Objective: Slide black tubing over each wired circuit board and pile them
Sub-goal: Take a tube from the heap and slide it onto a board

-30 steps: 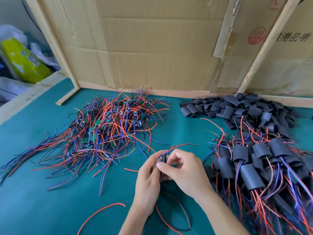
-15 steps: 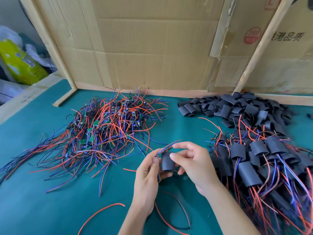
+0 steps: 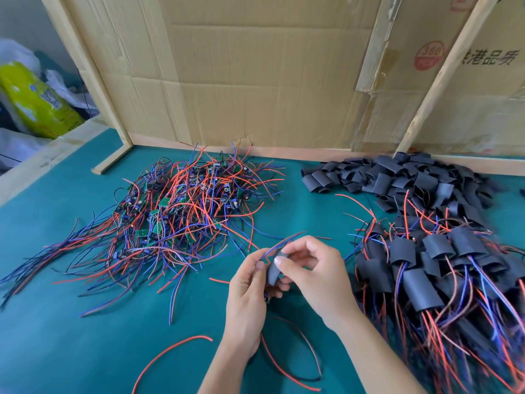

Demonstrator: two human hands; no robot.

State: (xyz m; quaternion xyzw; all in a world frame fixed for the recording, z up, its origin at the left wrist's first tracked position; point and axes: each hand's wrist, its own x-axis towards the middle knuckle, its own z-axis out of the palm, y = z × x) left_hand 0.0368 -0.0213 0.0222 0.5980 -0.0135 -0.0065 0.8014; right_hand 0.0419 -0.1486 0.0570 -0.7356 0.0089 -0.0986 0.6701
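My left hand (image 3: 247, 291) and my right hand (image 3: 315, 273) meet over the green mat, both pinching one black tube piece (image 3: 274, 270). Blue and red wires (image 3: 284, 240) stick out of its top end, and more wires loop out below the hands. The board inside is hidden by the tube and my fingers. A tangled heap of bare wired circuit boards (image 3: 176, 214) lies to the left. Loose black tube pieces (image 3: 397, 177) are heaped at the back right. Sleeved boards (image 3: 443, 268) are piled on the right.
A cardboard wall (image 3: 270, 81) with wooden battens closes the back of the table. A loose red wire (image 3: 170, 351) lies on the green mat (image 3: 71, 336) near the front. Bags and a yellow-green package (image 3: 37, 100) sit beyond the left edge.
The tube has turned from broadside to edge-on and tilted between my fingers. My right fingertips have shifted onto its upper end. The camera has tipped slightly.
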